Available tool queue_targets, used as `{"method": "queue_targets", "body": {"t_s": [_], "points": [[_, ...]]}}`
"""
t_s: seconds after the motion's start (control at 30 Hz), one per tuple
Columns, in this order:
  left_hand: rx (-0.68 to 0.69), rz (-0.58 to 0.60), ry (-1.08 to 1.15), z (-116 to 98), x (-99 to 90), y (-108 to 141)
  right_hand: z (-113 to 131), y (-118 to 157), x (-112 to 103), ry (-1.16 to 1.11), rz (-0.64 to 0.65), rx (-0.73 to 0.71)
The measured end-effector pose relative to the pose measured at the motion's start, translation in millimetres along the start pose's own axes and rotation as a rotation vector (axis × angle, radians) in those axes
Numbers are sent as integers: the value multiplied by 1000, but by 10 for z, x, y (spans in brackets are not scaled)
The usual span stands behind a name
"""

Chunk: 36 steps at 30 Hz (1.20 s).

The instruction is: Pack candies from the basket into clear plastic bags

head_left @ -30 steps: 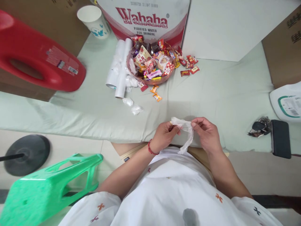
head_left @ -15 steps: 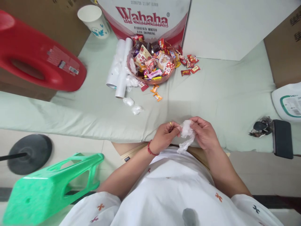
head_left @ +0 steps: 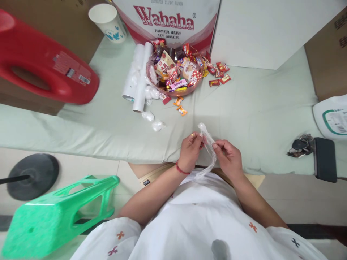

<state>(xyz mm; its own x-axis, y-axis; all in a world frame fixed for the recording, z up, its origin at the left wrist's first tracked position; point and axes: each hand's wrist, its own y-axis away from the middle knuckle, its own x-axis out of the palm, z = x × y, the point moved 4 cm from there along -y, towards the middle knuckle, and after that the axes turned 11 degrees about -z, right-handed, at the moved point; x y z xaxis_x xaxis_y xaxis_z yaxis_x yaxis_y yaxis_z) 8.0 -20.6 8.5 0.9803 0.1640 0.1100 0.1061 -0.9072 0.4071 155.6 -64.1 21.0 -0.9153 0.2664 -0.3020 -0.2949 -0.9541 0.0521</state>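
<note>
A thin, clear plastic bag (head_left: 210, 151) hangs in a narrow, crumpled strip between my two hands, just over the near edge of the cloth-covered table. My left hand (head_left: 190, 148), with a ring and a red bracelet, pinches it near its upper part. My right hand (head_left: 229, 155) pinches its other side between thumb and fingers. The bag's lower end trails down to the white shirt. Beyond the hands, two small crumpled plastic bundles (head_left: 158, 125) lie on the green cloth (head_left: 233, 119), near two orange-wrapped candies (head_left: 181, 110).
A glass bowl (head_left: 176, 94) of wrapped sweets stands by a Wahaha box (head_left: 173, 29), with white rolls (head_left: 142, 79) beside it. A red jug (head_left: 67, 76) and paper cup (head_left: 108, 23) are left; keys (head_left: 300, 145), phone (head_left: 325, 159) and white bottle (head_left: 333, 117) right. A green stool (head_left: 59, 216) stands below.
The plastic has gone from a bunched clump to a longer strip, its top end now higher. My left hand has moved slightly up and my right hand slightly left and down.
</note>
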Motion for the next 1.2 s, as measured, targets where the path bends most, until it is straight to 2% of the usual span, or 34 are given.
{"method": "queue_targets", "body": {"t_s": [0.1,0.17,0.27,0.37,0.47,0.57,0.67,0.8,0.9,1.0,1.1,1.2], "points": [[32,-46,1,7,-4,-13,-60,26,11,-49,43,78],[108,-66,-45,-17,-14,8,-64,19,23,-102,90,122],[238,-95,-169,-75,-38,68,-8,-51,22,-233,87,184],[312,-76,-251,-114,-39,136,83,-147,79,-374,124,250],[349,-46,-273,-125,-30,180,148,-215,183,-387,192,258],[295,-80,-216,-82,-63,150,122,-266,205,-340,78,257],[146,-73,-73,17,-111,69,75,-289,183,-345,-19,272],[-56,152,24,110,-106,28,100,-320,120,-273,-86,195],[17,263,-171,48,-100,76,132,-351,63,-244,-158,169],[100,255,-354,-13,-98,144,157,-378,34,-266,-202,181],[47,230,-354,3,-100,191,191,-390,24,-289,-214,189],[-64,230,-245,41,-105,203,202,-359,13,-291,-190,203]]}}
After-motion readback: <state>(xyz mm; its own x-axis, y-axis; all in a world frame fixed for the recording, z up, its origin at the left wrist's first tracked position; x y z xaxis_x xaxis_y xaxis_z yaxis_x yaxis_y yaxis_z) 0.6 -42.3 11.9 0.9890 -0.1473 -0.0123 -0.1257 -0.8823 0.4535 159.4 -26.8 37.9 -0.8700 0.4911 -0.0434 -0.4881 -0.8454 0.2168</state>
